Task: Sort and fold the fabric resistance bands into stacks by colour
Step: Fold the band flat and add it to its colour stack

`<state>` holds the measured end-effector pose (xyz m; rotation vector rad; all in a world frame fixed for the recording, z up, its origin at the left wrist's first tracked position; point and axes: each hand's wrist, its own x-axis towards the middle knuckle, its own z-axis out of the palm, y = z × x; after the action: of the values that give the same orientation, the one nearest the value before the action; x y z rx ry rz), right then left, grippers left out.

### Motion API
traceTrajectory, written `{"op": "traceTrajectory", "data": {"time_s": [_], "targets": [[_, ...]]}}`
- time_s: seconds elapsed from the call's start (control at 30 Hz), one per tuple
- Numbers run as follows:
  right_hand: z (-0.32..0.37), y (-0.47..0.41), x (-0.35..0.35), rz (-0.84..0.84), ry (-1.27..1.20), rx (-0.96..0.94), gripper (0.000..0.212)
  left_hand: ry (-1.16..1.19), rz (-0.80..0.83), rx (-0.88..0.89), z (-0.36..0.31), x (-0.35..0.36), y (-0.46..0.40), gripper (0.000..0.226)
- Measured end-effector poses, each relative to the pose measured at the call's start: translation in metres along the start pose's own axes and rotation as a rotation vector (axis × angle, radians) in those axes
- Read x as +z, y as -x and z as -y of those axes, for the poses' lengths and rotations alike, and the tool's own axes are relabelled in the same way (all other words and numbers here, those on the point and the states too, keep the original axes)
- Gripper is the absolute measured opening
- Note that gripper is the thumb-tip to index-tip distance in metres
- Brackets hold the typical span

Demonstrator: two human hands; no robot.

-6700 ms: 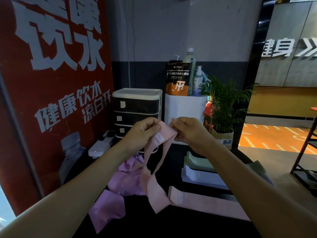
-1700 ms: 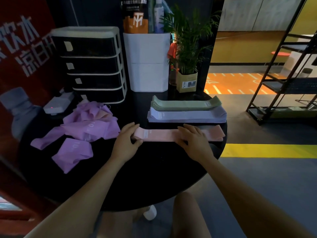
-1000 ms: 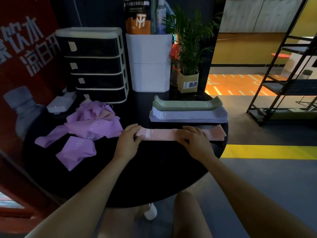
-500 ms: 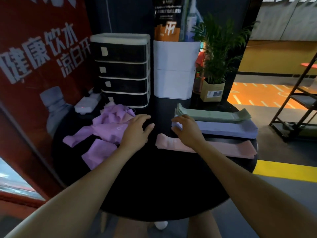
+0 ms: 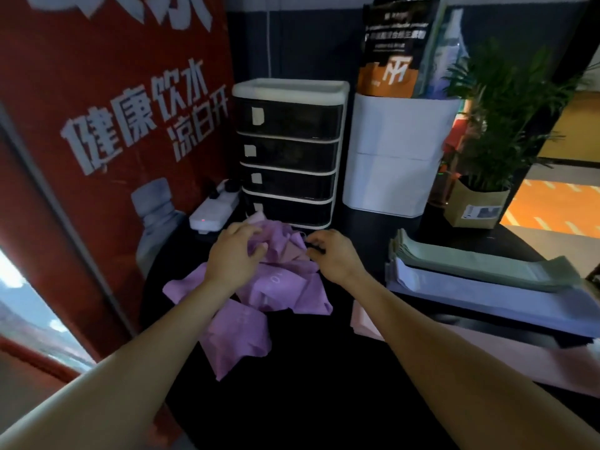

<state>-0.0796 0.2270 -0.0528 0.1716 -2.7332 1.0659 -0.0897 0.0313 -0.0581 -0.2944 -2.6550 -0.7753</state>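
Bands w/ both hands atop

Head view, sole camera: worn on the person's head, wide-angle, facing forward and down across the round black table. Close range, both forearms entering from the near edge; drawer unit and red poster at the far side.

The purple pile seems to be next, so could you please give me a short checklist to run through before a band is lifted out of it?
1. Left hand on the purple pile: ok.
2. Right hand at the pile's far edge: ok.
3. A single band gripped: cannot tell.
4. Pink band lying flat, clear of the pile: ok.
5. Green stack and lavender stack tidy: ok.
6. Bare table for folding: ok.
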Motion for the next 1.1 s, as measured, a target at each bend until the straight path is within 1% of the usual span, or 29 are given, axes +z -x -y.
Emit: {"op": "traceTrajectory", "data": {"time_s": [0.1, 0.27, 0.37, 0.47, 0.53, 0.6, 0.67, 0.73, 0.8, 0.9, 0.97, 1.03, 1.1], "targets": [[0.004, -0.011, 0.012, 0.024, -0.034, 0.016, 0.018, 0.024, 0.003, -0.037, 0.008, 0.005, 0.0, 0.034], [0.002, -0.02, 0.032, 0.1, -0.041, 0.079, 0.014, 0.054, 0.059, -0.089, 0.016, 0.01, 0.0, 0.047], [0.004, -0.022, 0.033, 0.073, -0.07, 0.078, 0.012, 0.078, 0.074, -0.091, 0.013, 0.009, 0.0, 0.052], [0.015, -0.023, 0.024, 0.023, -0.139, -0.001, 0.012, 0.165, 0.115, -0.088, 0.008, 0.006, -0.002, 0.057], [0.025, -0.025, 0.013, -0.024, -0.171, -0.055, 0.014, 0.203, 0.122, -0.033, 0.005, 0.005, -0.005, 0.048], [0.034, -0.027, -0.001, -0.09, -0.203, -0.091, 0.015, 0.202, 0.052, 0.037, 0.003, 0.004, -0.009, 0.028], [0.042, -0.031, -0.02, -0.179, -0.242, -0.103, 0.015, 0.205, -0.022, 0.016, 0.0, -0.001, -0.014, 0.02], [0.048, -0.036, -0.04, -0.275, -0.28, -0.099, 0.014, 0.198, -0.061, -0.01, -0.003, -0.008, -0.018, 0.019], [0.051, -0.042, -0.058, -0.338, -0.328, -0.093, 0.013, 0.182, -0.077, 0.001, -0.004, -0.015, -0.018, 0.019], [0.052, -0.045, -0.076, -0.371, -0.355, -0.067, 0.013, 0.137, -0.076, -0.006, -0.004, -0.02, -0.018, 0.021], [0.054, -0.042, -0.082, -0.377, -0.368, -0.057, 0.012, 0.115, -0.09, 0.002, -0.012, -0.023, -0.018, 0.019], [0.056, -0.039, -0.085, -0.379, -0.376, -0.045, 0.012, 0.175, -0.117, 0.02, -0.027, -0.026, -0.02, 0.018], [0.059, -0.035, -0.087, -0.376, -0.402, -0.036, 0.012, 0.302, -0.101, 0.04, -0.049, -0.03, -0.021, 0.023]]}}
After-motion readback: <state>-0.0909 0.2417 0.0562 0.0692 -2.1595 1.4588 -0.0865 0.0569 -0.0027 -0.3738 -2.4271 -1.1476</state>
